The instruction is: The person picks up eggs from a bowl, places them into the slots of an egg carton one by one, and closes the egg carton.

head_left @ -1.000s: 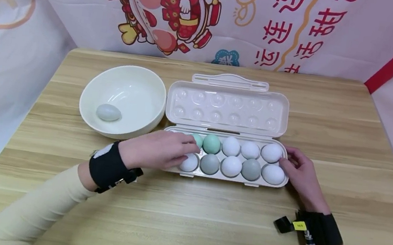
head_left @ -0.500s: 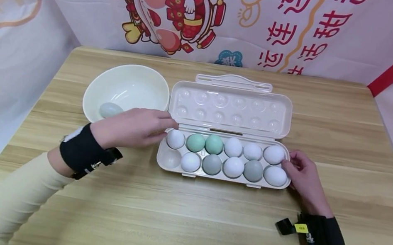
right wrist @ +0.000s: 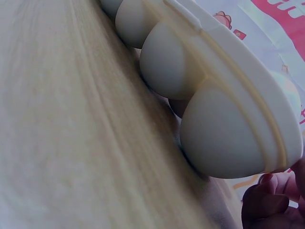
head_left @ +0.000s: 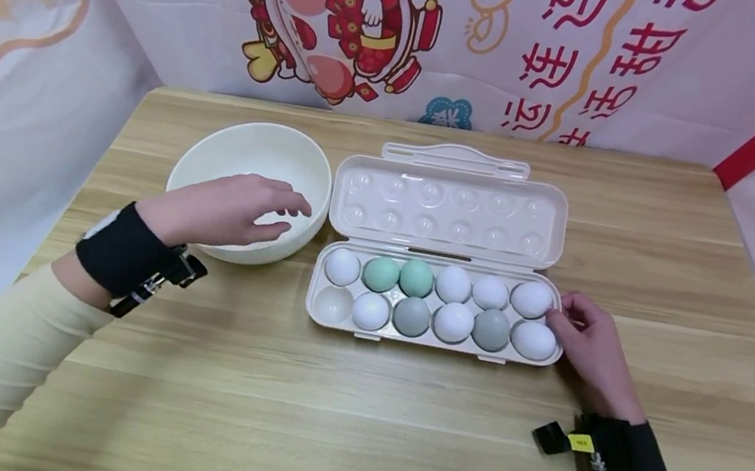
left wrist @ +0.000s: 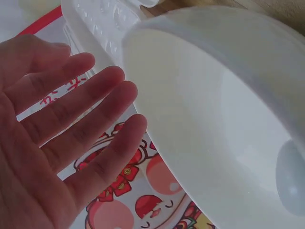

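Observation:
My left hand point(head_left: 232, 207) hovers over the cream bowl point(head_left: 319, 211), fingers spread, holding nothing. A pale grey-blue egg point(left wrist: 291, 179) lies in the bowl in the left wrist view; my hand hides it in the head view. To the bowl's right lies an egg carton point(head_left: 383, 336) with its lid up. White eggs point(head_left: 371, 312), green eggs point(head_left: 416, 279) and grey eggs point(head_left: 412, 317) fill its cups, except the bare front-left cup point(head_left: 333, 305). At the carton's right end, my right hand point(head_left: 593, 350) pinches the rim between thumb and curled fingers.
The carton's clear lid point(head_left: 446, 237) leans back on the wooden table point(head_left: 350, 433), close against the bowl. A printed cloth point(head_left: 127, 7) hangs behind the table, with more cloth on both sides.
My left hand has left the carton's left end and moved left and back to over the bowl, its fingers opening out. My right hand stays at the carton's right end.

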Available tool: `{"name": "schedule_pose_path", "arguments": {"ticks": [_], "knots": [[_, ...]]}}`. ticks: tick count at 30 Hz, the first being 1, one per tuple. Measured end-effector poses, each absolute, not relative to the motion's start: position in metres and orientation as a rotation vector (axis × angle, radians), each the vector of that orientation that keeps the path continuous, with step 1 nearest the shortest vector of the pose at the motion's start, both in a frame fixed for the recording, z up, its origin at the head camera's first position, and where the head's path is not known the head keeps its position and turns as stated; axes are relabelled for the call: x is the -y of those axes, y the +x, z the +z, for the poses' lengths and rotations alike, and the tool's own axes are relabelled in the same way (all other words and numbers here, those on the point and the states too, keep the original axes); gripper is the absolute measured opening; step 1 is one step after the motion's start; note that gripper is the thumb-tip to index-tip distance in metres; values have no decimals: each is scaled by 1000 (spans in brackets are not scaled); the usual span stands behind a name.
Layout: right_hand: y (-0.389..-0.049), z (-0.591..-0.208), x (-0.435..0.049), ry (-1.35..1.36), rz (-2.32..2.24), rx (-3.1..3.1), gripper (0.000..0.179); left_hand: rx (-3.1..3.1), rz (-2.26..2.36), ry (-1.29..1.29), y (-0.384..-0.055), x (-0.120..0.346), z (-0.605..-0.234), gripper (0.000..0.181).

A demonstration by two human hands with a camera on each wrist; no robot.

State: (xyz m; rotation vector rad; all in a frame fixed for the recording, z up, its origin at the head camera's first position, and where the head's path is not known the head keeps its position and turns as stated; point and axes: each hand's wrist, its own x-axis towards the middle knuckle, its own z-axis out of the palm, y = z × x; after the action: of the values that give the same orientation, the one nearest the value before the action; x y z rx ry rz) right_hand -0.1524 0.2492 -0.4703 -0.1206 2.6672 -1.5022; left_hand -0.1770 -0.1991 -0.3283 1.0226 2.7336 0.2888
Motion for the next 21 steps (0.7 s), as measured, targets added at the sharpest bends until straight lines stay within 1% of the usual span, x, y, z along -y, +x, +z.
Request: {"name": "schedule_pose_path", "arguments": {"ticks": [10,16,21], "knots": [[-151,-464,-249,-161,-1393,-2728,23,-2634,281,913,-191,228,-326,26],[-152,-461,-250,-169,-1334,-2729,25,-2526,237,794,-200,240,-323,32],[-153,-456,-251,-227,-1249,-2741,26,-2468,197,719,-207,248,-322,38]]}}
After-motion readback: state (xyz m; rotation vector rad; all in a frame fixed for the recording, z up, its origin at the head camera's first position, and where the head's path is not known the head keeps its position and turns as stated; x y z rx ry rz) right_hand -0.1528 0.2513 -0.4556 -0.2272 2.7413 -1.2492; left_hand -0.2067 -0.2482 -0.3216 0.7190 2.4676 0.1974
